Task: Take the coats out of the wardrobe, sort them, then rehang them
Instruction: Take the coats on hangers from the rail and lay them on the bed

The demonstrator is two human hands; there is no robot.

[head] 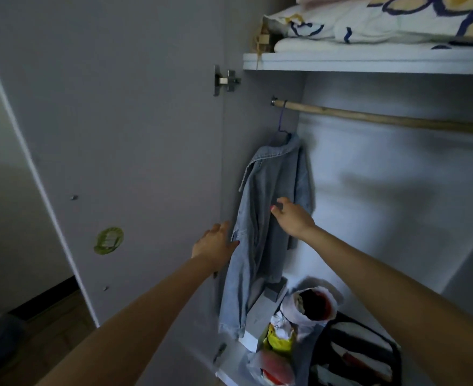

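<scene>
At the far left end of the wooden rail (383, 118), hard against the wardrobe's side wall, hangs a pale blue denim jacket (268, 218) on a thin purple wire hanger (281, 121); it is the only garment on the rail in view. That could mean the first coat of the rehanging or the last one waiting to come out; I cannot tell which.

The left hand (216, 243), at about 8 o'clock from the jacket's middle, lies with straight, relaxed fingers against the front edge of the cloth, near the open door (118, 135). The right hand (292, 215), near the jacket's middle, has its fingers curled narrowly, seemingly pinching a fold of denim, though the contact is partly hidden.

Whichever step it is, the next move likely calls for reaching up to the hook at 12 o'clock, since the hanger's grip on the rail is the only thing bearing the coat.

Denim here looks stiff and washed-out, with a flat collar turned out and heavy seams; it hangs in long vertical folds. The rail is a matte round dowel in a metal socket. Above, a white shelf (369, 61) carries folded, printed bedding (397, 20); at 5 o'clock below sit crinkled plastic bags (280, 338) and a striped bag (360, 352).
</scene>
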